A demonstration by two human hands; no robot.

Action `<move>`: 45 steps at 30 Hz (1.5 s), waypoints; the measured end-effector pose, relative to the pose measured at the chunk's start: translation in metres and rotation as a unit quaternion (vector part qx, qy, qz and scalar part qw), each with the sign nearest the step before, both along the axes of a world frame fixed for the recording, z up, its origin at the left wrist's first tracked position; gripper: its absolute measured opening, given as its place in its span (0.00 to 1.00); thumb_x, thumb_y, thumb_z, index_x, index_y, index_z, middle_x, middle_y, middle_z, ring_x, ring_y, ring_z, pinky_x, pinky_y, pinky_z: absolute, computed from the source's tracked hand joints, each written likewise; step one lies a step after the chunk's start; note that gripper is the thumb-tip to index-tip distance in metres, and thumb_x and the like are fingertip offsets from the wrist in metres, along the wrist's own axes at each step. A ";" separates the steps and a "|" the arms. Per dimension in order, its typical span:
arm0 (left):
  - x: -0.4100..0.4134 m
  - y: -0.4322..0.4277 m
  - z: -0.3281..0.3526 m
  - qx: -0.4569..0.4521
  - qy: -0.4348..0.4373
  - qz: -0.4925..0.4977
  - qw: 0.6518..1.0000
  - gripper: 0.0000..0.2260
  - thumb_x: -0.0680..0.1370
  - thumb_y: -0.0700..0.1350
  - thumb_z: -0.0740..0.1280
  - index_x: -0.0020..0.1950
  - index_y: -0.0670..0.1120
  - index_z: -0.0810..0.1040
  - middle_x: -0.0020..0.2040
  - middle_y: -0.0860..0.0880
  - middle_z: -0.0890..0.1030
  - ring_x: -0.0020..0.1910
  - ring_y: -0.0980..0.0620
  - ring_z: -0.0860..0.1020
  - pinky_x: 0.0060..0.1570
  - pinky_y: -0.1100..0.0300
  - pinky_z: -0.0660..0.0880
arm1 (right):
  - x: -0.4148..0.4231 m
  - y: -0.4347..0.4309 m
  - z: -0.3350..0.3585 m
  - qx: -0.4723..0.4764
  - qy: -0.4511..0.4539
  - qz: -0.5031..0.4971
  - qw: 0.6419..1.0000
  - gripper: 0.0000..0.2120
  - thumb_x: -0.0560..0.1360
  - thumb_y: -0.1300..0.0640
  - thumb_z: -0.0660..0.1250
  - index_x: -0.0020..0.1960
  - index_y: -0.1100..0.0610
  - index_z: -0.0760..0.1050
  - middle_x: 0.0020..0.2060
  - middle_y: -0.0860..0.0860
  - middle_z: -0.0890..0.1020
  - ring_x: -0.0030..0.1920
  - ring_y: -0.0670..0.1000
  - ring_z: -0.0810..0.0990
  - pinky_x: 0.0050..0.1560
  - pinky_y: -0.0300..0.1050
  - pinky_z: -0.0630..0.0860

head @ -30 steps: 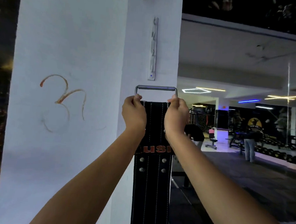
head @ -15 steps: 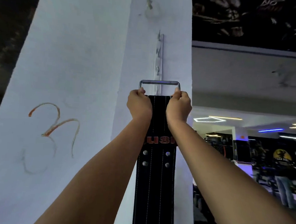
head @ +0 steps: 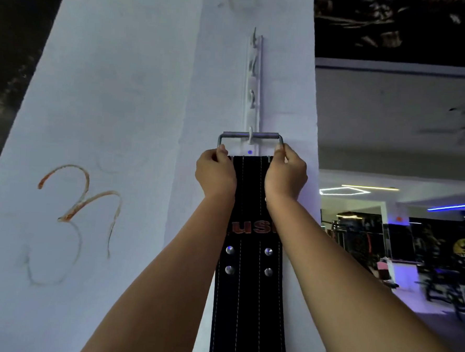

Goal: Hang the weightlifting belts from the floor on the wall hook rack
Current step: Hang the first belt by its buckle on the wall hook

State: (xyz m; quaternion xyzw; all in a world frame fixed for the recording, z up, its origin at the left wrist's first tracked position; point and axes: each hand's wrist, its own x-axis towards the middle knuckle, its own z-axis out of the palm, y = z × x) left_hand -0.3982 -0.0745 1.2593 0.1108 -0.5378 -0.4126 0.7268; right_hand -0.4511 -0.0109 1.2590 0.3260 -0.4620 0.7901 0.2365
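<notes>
A black weightlifting belt (head: 249, 285) hangs flat against a white pillar (head: 120, 114), its metal buckle (head: 251, 137) raised to the lowest hook (head: 250, 135) of the white hook rack (head: 253, 90), which is mounted upright on the pillar; the hook's tip shows in front of the buckle's top bar. The left hand (head: 215, 172) grasps the belt's top corner just below the buckle on the side nearer the orange scrawl (head: 79, 207), and the right hand (head: 286, 173) grasps the opposite corner, both clenched.
</notes>
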 end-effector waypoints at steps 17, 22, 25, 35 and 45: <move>0.077 0.030 -0.128 -0.124 -0.187 -0.124 0.967 0.20 0.77 0.50 0.64 0.68 0.48 0.66 0.61 0.52 0.74 0.53 0.52 0.78 0.43 0.69 0.75 | 0.053 0.079 -0.114 0.215 0.071 -0.033 0.974 0.22 0.77 0.51 0.62 0.69 0.59 0.68 0.61 0.59 0.79 0.56 0.54 0.80 0.40 0.18 0.71; 0.128 0.070 -0.197 -0.122 -0.222 -0.125 0.959 0.20 0.78 0.48 0.63 0.69 0.48 0.66 0.60 0.57 0.70 0.57 0.55 0.73 0.48 0.71 0.71 | 0.099 0.112 -0.189 0.279 0.044 0.001 0.959 0.23 0.76 0.52 0.64 0.69 0.56 0.69 0.67 0.54 0.75 0.67 0.52 0.73 0.67 0.44 0.70; 0.162 0.084 -0.252 -0.097 -0.262 -0.122 0.952 0.17 0.78 0.48 0.63 0.66 0.48 0.69 0.61 0.55 0.73 0.60 0.52 0.74 0.53 0.66 0.72 | 0.132 0.128 -0.237 0.331 0.025 0.017 0.943 0.22 0.76 0.51 0.64 0.69 0.55 0.69 0.67 0.53 0.75 0.67 0.52 0.73 0.65 0.43 0.70; 0.307 0.098 -0.423 0.059 -0.412 -0.041 0.908 0.15 0.78 0.47 0.63 0.65 0.45 0.72 0.65 0.49 0.76 0.62 0.49 0.75 0.52 0.63 0.68 | 0.250 0.136 -0.393 0.525 0.022 0.104 0.844 0.21 0.76 0.53 0.64 0.68 0.55 0.70 0.67 0.53 0.74 0.67 0.52 0.72 0.66 0.44 0.69; 0.443 0.079 -0.600 0.268 -0.538 0.033 0.799 0.13 0.77 0.45 0.64 0.61 0.44 0.75 0.60 0.46 0.80 0.57 0.45 0.78 0.60 0.51 0.73 | 0.343 0.075 -0.554 0.697 0.047 0.242 0.673 0.20 0.75 0.54 0.65 0.66 0.56 0.71 0.65 0.56 0.76 0.65 0.56 0.74 0.63 0.47 0.70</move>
